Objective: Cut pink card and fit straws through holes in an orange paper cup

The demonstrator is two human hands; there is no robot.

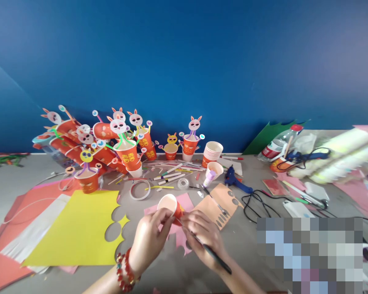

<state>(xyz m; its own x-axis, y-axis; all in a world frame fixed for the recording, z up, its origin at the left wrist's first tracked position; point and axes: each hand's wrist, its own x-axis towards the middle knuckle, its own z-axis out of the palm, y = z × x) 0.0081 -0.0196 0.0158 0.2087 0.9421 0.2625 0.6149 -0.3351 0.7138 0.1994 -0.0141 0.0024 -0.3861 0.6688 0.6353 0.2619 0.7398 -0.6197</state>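
My left hand (pixel 155 234) pinches the rim of an orange paper cup (pixel 168 203), its fingers closed on it. The cup is tilted with its pale inside facing up toward me. My right hand (pixel 202 239) is closed around a thin dark-handled tool (pixel 216 258), whose tip points at the cup's side near my left fingertips; the very tip is too small to make out. Under the cup lies cut pink paper (pixel 185 201). To its right is a peach sheet (pixel 213 204) with shapes cut out and a pair of tweezers or similar metal tool on it.
Decorated cups with rabbit faces (pixel 127 153) crowd the back left. Yellow paper (pixel 79 228) lies left, a tape roll (pixel 140 190) beyond my left hand. Stacked cups (pixel 213 153), a blue glue gun (pixel 234 179), black cables (pixel 257 204) and a bottle (pixel 277 145) stand or lie to the right.
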